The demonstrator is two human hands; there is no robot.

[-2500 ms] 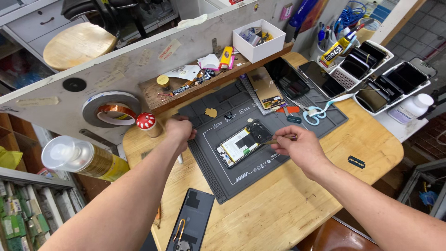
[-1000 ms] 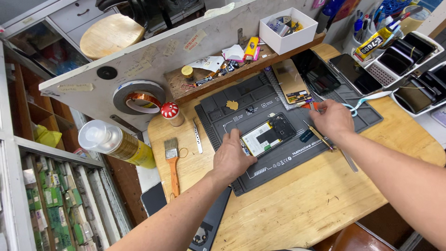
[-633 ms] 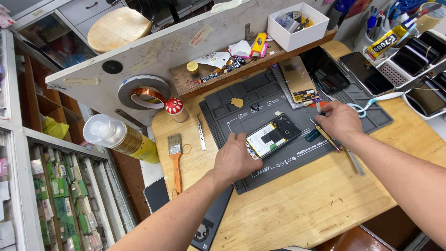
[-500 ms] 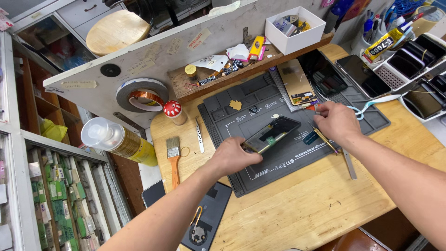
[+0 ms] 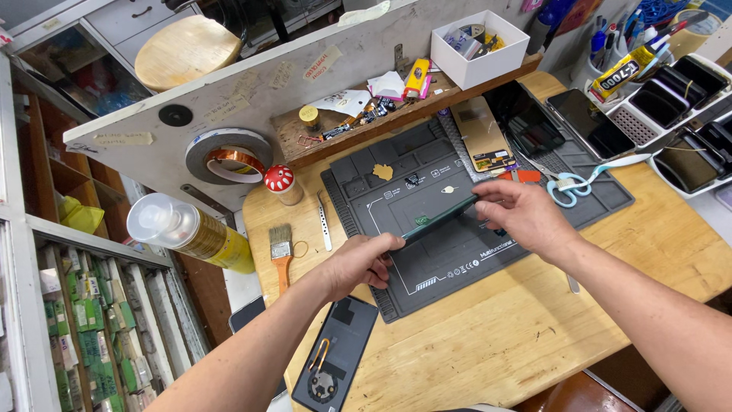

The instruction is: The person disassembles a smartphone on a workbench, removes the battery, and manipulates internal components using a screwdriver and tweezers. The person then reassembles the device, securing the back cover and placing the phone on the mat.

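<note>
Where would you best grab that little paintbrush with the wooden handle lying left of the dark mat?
Probably by the orange wooden handle of the small flat paintbrush, coming from above. It lies flat on the wooden tabletop, bristles pointing away, handle end nearest the left hand, with free space either side for fingers to pinch it.

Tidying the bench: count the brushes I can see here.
1: a wooden-handled brush lies on the table left of the grey mat, just above the left hand. Others may be hidden.
</note>
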